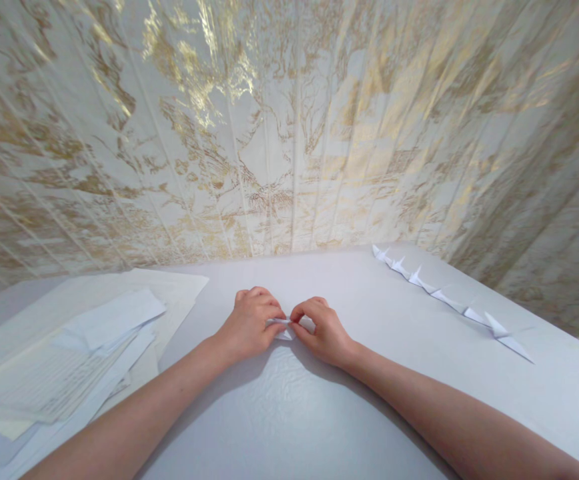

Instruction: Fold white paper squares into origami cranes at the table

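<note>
A small folded piece of white paper (pixel 283 335) is held between my two hands above the middle of the table. My left hand (pixel 255 321) pinches it from the left, thumb and fingers closed on it. From the right, my right hand (pixel 323 331) grips its other end between thumb and forefinger. Much of the paper is hidden by my fingers, so its full shape cannot be made out. Off to the right, several white folded paper cranes (pixel 416 276) stand in a slanting row.
Loose paper sheets (pixel 114 317), some printed, lie in an untidy pile on the left of the white table (pixel 289 420). Behind the table hangs a white and gold patterned curtain (pixel 269 133). The table's right edge runs just beyond the cranes.
</note>
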Action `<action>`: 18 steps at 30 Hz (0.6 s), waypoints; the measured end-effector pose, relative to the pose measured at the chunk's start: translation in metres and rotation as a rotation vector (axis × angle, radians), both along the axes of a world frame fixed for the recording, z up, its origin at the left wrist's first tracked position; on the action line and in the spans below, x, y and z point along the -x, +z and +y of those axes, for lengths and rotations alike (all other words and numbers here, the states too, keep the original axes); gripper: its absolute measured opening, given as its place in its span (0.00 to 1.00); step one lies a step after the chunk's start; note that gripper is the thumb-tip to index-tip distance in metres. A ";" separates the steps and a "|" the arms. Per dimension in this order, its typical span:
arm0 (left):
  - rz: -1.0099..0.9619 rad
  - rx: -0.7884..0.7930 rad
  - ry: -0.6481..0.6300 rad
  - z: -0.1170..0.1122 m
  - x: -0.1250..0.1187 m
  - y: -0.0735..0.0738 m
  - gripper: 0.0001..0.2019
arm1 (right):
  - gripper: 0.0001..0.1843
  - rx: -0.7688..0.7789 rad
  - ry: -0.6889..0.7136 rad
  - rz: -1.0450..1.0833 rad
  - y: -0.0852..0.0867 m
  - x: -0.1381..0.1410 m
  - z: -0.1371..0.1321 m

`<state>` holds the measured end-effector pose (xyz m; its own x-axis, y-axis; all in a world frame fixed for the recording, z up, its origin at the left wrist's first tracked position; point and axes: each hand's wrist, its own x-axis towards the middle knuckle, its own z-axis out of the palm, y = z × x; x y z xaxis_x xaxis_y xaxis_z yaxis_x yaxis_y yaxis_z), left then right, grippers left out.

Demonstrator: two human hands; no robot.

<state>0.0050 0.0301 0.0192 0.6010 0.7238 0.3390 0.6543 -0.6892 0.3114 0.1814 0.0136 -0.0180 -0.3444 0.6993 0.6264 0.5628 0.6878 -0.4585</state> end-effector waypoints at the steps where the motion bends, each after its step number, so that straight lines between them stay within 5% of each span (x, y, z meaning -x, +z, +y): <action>1: 0.002 0.012 -0.006 0.001 0.000 0.000 0.06 | 0.04 0.002 0.005 -0.004 0.000 0.000 0.000; 9: -0.085 0.373 0.010 0.013 0.003 -0.001 0.09 | 0.07 0.006 0.083 -0.025 -0.003 -0.004 0.003; 18: 0.122 0.095 0.004 0.004 -0.002 -0.007 0.11 | 0.09 0.055 0.028 -0.072 -0.005 -0.003 0.005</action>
